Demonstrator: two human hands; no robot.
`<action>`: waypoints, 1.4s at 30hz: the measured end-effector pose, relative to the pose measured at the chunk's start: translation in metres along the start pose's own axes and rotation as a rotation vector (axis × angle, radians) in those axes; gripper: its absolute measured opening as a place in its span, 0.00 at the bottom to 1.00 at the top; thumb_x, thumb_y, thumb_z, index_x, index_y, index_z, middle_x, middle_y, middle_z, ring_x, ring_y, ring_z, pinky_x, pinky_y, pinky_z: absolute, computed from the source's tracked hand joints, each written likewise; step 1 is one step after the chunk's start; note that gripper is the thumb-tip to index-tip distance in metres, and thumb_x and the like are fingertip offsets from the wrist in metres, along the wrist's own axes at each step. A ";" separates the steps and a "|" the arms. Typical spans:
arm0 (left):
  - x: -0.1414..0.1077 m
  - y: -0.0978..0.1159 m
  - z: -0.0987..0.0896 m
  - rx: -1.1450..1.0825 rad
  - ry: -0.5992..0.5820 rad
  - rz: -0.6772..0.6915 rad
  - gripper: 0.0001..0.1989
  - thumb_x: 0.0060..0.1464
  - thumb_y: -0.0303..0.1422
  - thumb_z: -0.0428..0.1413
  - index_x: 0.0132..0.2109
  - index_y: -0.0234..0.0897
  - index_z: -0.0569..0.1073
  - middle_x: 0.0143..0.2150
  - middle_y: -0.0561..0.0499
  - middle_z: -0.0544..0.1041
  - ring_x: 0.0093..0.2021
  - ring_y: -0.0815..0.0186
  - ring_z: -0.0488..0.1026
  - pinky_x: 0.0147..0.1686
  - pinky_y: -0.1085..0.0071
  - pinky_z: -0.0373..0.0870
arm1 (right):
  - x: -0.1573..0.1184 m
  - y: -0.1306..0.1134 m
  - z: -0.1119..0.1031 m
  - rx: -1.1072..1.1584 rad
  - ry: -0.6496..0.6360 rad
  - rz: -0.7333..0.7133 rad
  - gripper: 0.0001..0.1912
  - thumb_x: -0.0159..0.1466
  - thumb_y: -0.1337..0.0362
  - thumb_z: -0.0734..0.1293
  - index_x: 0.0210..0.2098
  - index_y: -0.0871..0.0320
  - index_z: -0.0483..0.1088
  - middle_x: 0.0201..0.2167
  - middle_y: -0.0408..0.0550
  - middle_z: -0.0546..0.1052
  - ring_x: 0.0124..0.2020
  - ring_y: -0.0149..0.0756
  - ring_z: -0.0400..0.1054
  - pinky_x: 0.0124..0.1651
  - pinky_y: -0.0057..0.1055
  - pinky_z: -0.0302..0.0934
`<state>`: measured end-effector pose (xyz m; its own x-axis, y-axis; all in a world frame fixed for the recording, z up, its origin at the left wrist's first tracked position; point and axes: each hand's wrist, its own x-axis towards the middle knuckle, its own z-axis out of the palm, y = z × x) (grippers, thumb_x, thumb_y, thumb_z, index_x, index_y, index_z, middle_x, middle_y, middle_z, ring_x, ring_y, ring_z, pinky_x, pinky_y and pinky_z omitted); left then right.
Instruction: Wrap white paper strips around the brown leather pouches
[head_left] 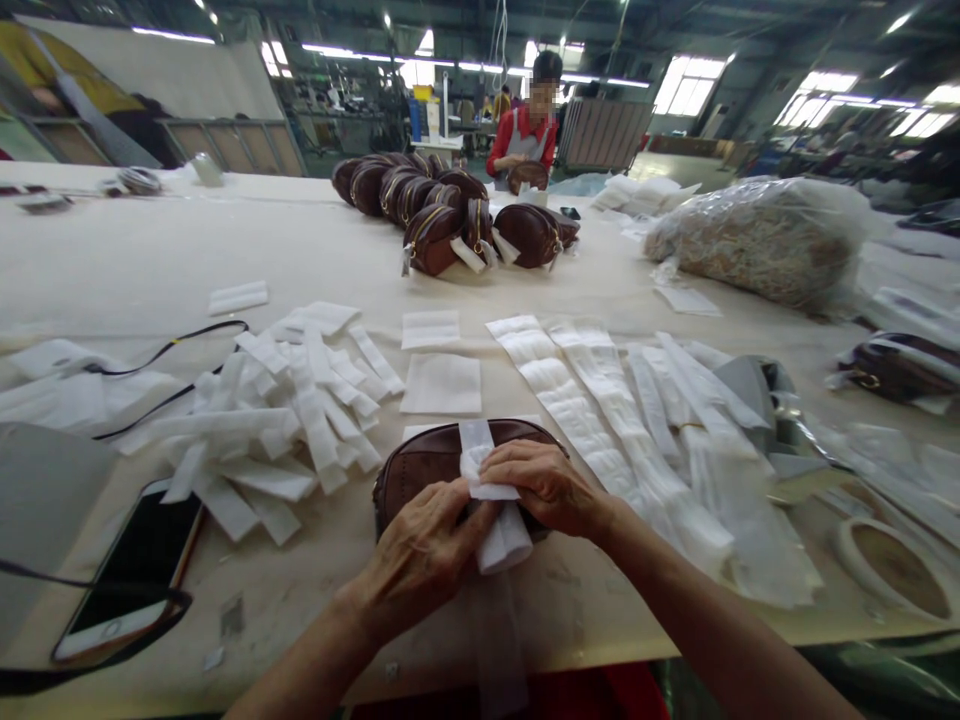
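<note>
Forearms (701, 600) nearest, my left hand (431, 530) and right hand (547, 485) pinch white wrap (507, 545) over a brown bag (420, 460); a crinkled sack (765, 225) holds tan filling (750, 255).

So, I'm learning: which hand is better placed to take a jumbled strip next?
Probably the left hand: the jumbled white strips lie nearer it than the right hand, though both hold wrapping.

A factory workshop, shown by strip lights (335, 50), a long worktable (300, 240) and rows of brown bags (420, 195).
</note>
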<state>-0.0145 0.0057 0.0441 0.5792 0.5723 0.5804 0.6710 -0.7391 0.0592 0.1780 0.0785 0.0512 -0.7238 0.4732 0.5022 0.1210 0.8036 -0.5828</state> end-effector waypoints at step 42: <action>-0.005 -0.001 -0.005 -0.151 0.047 0.059 0.11 0.57 0.21 0.47 0.44 0.34 0.69 0.44 0.44 0.76 0.51 0.62 0.72 0.47 0.67 0.68 | -0.027 -0.017 -0.004 0.147 -0.062 0.101 0.20 0.57 0.60 0.72 0.47 0.62 0.70 0.49 0.59 0.74 0.56 0.39 0.66 0.61 0.38 0.59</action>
<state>-0.0205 0.0015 0.0448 0.5910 0.5115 0.6238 0.5568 -0.8182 0.1434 0.1984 0.0538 0.0504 -0.7538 0.5225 0.3986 0.0981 0.6891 -0.7180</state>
